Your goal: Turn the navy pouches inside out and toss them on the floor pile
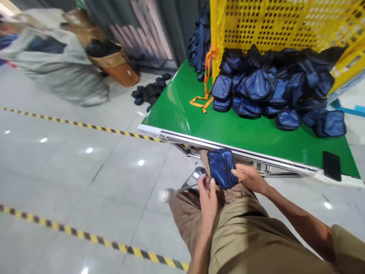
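A small navy-blue zip pouch rests on my lap, just below the edge of the green table. My right hand grips its right side. My left hand pinches its lower left corner, fingers closed beside a thin metal rod with a white tip that sticks out to the left. On the table lies a heap of similar blue pouches against a yellow perforated crate.
An orange strap hangs from the crate onto the table. A black phone lies at the table's right front corner. Dark pouches lie on the tiled floor, near grey sacks and brown boxes. Yellow-black tape lines cross the floor.
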A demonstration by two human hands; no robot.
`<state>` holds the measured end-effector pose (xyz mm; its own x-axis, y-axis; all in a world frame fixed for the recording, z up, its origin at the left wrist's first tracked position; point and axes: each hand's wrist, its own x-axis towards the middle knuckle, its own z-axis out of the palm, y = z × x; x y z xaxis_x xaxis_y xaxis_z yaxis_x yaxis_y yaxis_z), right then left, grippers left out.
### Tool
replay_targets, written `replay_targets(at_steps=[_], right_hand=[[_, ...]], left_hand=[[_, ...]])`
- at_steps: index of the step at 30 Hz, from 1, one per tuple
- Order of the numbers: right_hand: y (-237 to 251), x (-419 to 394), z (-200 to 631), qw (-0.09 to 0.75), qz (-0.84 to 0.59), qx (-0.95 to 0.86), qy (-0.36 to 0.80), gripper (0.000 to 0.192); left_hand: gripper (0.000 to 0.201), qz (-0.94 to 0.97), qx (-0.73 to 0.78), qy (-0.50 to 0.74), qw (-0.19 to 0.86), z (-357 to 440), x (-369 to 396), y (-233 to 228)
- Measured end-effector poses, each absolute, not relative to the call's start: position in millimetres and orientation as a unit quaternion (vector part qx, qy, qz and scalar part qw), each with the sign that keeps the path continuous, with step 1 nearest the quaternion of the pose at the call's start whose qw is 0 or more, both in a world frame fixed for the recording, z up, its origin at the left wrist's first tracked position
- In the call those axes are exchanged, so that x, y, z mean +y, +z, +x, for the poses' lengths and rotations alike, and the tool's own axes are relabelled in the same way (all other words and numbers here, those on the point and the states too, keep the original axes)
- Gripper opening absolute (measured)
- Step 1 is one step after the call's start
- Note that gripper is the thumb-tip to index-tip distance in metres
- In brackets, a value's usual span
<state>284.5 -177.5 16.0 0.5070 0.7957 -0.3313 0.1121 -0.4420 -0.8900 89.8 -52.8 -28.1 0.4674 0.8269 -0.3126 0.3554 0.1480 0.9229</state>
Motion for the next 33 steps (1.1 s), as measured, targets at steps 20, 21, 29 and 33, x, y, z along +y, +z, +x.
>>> replay_targets(at_steps=[20,21,29,33], right_hand=[[36,-130,258,0.414,-0.683,-0.381,0.465,0.049],[40,-131,255,0.411,-0.671,-0.411,0.459,0.045],[21,-130,238,0.341,-0.738,-0.485,0.322,0.030],[4,-129,233,0.303,-0.762,-0.511,0.260,0.037]], left_hand=[[0.060,0.533,0.439,0.188,0.699,82,-46,-4],[0.065,0.492,0.447,0.205,0.718,85,-42,-5],[0.065,0.471,0.448,0.208,0.731,82,-36,-9],[0.053,0.580,0.451,0.168,0.658,80,-44,-5]])
